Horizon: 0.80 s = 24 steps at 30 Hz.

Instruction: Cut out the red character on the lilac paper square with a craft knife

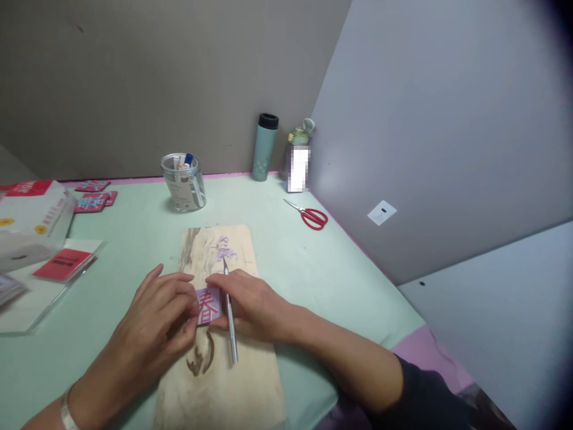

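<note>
Our left hand (156, 322) and right hand (253, 304) pinch the card (208, 307) between their fingers, knife (231, 325) across the right.

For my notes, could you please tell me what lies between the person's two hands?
In the head view, a small purple card with a red character lies between the left hand and right hand, over the wooden board.

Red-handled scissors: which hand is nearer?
Right. The right hand is on this side of the scissors, to their left; the left hand is farther left, across the card.
</note>
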Motion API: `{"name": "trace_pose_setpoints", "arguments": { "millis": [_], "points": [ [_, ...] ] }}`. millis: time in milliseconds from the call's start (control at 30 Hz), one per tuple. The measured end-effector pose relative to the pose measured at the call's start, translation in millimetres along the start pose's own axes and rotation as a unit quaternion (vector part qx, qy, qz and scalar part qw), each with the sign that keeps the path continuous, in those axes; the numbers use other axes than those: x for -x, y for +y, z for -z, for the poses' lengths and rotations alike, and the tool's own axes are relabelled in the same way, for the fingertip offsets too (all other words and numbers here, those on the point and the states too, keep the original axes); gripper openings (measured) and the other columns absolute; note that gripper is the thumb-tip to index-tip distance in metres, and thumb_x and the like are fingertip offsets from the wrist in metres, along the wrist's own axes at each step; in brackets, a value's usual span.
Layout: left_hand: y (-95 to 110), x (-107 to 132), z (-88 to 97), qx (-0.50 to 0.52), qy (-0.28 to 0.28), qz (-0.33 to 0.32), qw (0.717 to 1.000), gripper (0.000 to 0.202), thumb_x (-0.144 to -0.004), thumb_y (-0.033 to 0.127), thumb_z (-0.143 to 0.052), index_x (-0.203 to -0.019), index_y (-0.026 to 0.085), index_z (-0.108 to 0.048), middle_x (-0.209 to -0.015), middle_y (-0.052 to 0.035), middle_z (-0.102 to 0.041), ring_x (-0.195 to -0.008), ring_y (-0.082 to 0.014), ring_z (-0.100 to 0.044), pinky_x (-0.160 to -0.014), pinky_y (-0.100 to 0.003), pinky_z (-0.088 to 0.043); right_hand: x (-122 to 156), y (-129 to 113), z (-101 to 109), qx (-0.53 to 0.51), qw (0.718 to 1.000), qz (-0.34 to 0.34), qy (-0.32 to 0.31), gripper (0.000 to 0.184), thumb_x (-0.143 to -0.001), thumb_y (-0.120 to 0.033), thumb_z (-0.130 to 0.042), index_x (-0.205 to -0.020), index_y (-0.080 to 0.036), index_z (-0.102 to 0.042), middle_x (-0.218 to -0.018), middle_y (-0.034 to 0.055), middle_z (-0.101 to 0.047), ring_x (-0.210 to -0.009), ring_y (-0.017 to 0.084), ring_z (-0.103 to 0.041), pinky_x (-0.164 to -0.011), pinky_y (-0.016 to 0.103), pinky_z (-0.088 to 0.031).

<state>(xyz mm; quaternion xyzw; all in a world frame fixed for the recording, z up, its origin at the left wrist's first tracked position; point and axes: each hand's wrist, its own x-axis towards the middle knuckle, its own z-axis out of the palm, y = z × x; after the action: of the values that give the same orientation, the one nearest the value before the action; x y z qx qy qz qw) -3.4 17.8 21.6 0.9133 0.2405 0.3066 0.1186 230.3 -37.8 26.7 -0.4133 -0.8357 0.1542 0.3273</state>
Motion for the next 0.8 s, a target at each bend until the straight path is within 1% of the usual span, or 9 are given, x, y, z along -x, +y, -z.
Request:
{"name": "trace_pose_setpoints", "arguments": {
  "millis": [133, 267, 333, 400, 500, 567, 667, 800],
  "points": [
    [-3.1, 3.8, 1.7, 0.027, -0.004, 0.038, 0.999, 0.004, -0.091, 0.026, -0.060, -0.094, 0.028, -0.059, -0.100, -0.0008, -0.067, -0.118, -0.0254, -0.060, -0.125, -0.054, -0.025, 1.4, 2.1, 1.0, 0.015, 1.000, 0.014, 0.020, 0.058, -0.095, -0.034, -0.075, -0.141, -0.011, -0.048, -0.117, 0.0166, -0.070, -0.109, 0.025, -0.065, -0.089, 0.037, -0.058],
    [0.2, 7.0, 3.0, 0.089, 0.014, 0.085, 0.992, 0.002, -0.096, 0.028, -0.058, -0.098, 0.029, -0.057, -0.108, 0.0011, -0.068, -0.115, -0.0205, -0.062, -0.127, -0.045, -0.027, 0.8, 3.3, 0.6, 0.024, 0.999, 0.028, 0.032, 0.054, -0.098, -0.036, -0.072, -0.140, -0.012, -0.048, -0.116, 0.0152, -0.070, -0.106, 0.024, -0.066, -0.088, 0.036, -0.058],
    [3.8, 8.8, 3.5, 0.121, 0.026, 0.131, 0.984, 0.004, -0.098, 0.033, -0.058, -0.099, 0.030, -0.056, -0.108, 0.0031, -0.069, -0.111, -0.0186, -0.065, -0.128, -0.042, -0.027, -0.3, 2.7, 1.6, 0.024, 0.998, 0.040, 0.048, 0.050, -0.100, -0.035, -0.069, -0.139, -0.012, -0.048, -0.117, 0.0154, -0.071, -0.105, 0.023, -0.066, -0.088, 0.036, -0.058],
    [7.7, 11.0, 3.7, 0.148, 0.037, 0.186, 0.971, 0.011, -0.099, 0.041, -0.057, -0.098, 0.030, -0.056, -0.105, 0.0040, -0.070, -0.108, -0.0188, -0.067, -0.127, -0.042, -0.031, -1.5, 1.2, 3.9, 0.023, 0.997, 0.044, 0.066, 0.049, -0.100, -0.036, -0.069, -0.139, -0.014, -0.048, -0.118, 0.0146, -0.071, -0.104, 0.023, -0.066, -0.090, 0.037, -0.057],
    [11.8, 15.3, 3.3, 0.173, 0.053, 0.271, 0.946, 0.023, -0.098, 0.053, -0.056, -0.097, 0.030, -0.056, -0.106, 0.0020, -0.071, -0.113, -0.0223, -0.068, -0.116, -0.039, -0.045, -2.7, -1.6, 7.6, 0.023, 0.994, 0.043, 0.095, 0.051, -0.099, -0.034, -0.070, -0.141, -0.017, -0.046, -0.122, 0.0133, -0.071, -0.103, 0.022, -0.066, -0.091, 0.037, -0.057],
    [12.5, 18.4, 2.4, 0.186, 0.065, 0.309, 0.930, 0.026, -0.098, 0.055, -0.056, -0.096, 0.030, -0.056, -0.109, 0.0003, -0.070, -0.119, -0.0239, -0.066, -0.106, -0.035, -0.052, -2.8, -3.0, 9.2, 0.024, 0.992, 0.045, 0.114, 0.052, -0.100, -0.033, -0.069, -0.142, -0.016, -0.045, -0.124, 0.0134, -0.070, -0.102, 0.022, -0.065, -0.091, 0.038, -0.058],
    [12.3, 20.8, 0.7, 0.217, 0.078, 0.331, 0.915, 0.027, -0.096, 0.057, -0.060, -0.097, 0.029, -0.056, -0.108, -0.0003, -0.070, -0.116, -0.0233, -0.067, -0.096, -0.031, -0.058, -2.5, -3.1, 9.6, 0.030, 0.990, 0.043, 0.131, 0.053, -0.101, -0.034, -0.068, -0.144, -0.017, -0.043, -0.126, 0.0142, -0.069, -0.103, 0.023, -0.066, -0.091, 0.040, -0.058],
    [13.9, 17.5, -0.2, 0.260, 0.076, 0.346, 0.898, 0.032, -0.091, 0.058, -0.067, -0.106, 0.030, -0.060, -0.104, -0.0006, -0.071, -0.109, -0.0224, -0.070, -0.089, -0.028, -0.061, -2.2, 0.4, 8.4, 0.038, 0.990, 0.022, 0.134, 0.052, -0.100, -0.036, -0.069, -0.143, -0.019, -0.045, -0.123, 0.0138, -0.070, -0.100, 0.025, -0.067, -0.086, 0.041, -0.059]
  ]
}}
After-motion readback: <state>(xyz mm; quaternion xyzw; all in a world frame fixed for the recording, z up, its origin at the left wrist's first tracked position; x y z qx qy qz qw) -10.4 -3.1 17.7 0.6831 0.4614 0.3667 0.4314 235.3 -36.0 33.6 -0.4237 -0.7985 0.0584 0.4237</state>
